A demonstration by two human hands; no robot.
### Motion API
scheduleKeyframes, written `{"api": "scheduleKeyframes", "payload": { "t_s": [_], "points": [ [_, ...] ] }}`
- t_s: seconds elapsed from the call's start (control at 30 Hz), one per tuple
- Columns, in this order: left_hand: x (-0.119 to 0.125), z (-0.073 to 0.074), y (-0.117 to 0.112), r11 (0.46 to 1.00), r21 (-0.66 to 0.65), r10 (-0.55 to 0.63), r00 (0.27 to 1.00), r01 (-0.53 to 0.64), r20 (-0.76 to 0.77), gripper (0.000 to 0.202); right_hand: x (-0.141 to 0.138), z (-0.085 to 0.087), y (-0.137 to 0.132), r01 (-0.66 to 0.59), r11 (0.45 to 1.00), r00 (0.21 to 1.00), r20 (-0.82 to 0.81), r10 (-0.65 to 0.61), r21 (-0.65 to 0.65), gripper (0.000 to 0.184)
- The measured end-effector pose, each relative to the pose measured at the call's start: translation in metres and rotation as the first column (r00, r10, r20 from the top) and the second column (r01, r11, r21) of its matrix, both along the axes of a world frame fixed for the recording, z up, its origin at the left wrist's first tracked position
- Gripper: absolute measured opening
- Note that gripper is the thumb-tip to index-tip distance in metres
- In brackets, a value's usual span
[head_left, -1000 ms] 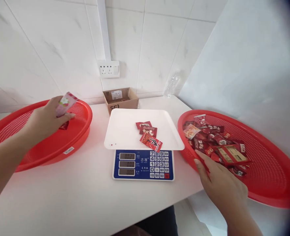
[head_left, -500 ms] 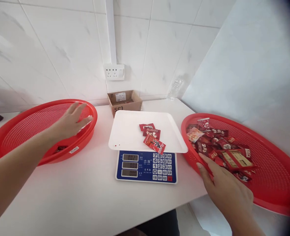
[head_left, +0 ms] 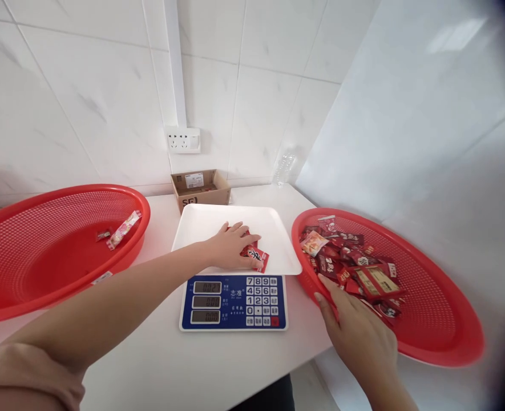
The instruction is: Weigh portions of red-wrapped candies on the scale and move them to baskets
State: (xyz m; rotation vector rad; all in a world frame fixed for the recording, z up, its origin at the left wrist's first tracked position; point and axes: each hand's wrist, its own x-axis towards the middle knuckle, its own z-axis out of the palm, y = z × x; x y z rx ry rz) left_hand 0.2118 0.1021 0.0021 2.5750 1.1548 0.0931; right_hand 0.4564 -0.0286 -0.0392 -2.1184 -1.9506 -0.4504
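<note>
My left hand (head_left: 230, 246) lies over several red snack packets (head_left: 257, 258) on the white tray (head_left: 201, 220) of a digital scale (head_left: 235, 302). Its fingers are spread and touch the packets, partly covering them. With the thumb on the outside, my right hand (head_left: 357, 328) grips the near rim of the right red basket (head_left: 440, 337). That basket leans at the table's right edge and holds many small red packets (head_left: 350, 251). In the left red basket (head_left: 64, 197) are a pink-and-white wrapped stick (head_left: 124, 229) and a small dark red packet (head_left: 104, 234).
Behind the scale stands an open cardboard box (head_left: 203, 191). A clear plastic bottle (head_left: 283, 168) is by the wall at the table's back corner. Above the box is a wall socket (head_left: 182, 140). The white table (head_left: 158, 354) ends at a front edge near my body.
My left hand has moved right, from above the left basket onto the packets on the scale. A pink-and-white stick now shows in the left basket. My right hand keeps hold of the right basket's rim.
</note>
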Motion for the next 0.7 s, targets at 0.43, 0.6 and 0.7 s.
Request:
{"api": "scheduleKeyframes", "payload": {
  "t_s": [0.43,0.6,0.7],
  "points": [
    [-0.016,0.016,-0.004,0.942,0.213,0.215,0.953,-0.260,0.216,0.020,0.012,-0.017,0.004,-0.129,0.973,0.990,0.088,0.114,0.190,0.044],
    [-0.078,0.049,-0.020,0.791,0.204,0.524,0.811,-0.577,0.260,0.032,0.014,-0.020,0.006,-0.138,0.971,0.988,0.095,0.122,0.194,0.044],
    [-0.131,0.060,-0.032,0.662,0.209,0.677,0.693,-0.720,0.247,0.034,0.014,-0.020,0.007,-0.136,0.971,0.989,0.091,0.120,0.195,0.044]
  ]
}}
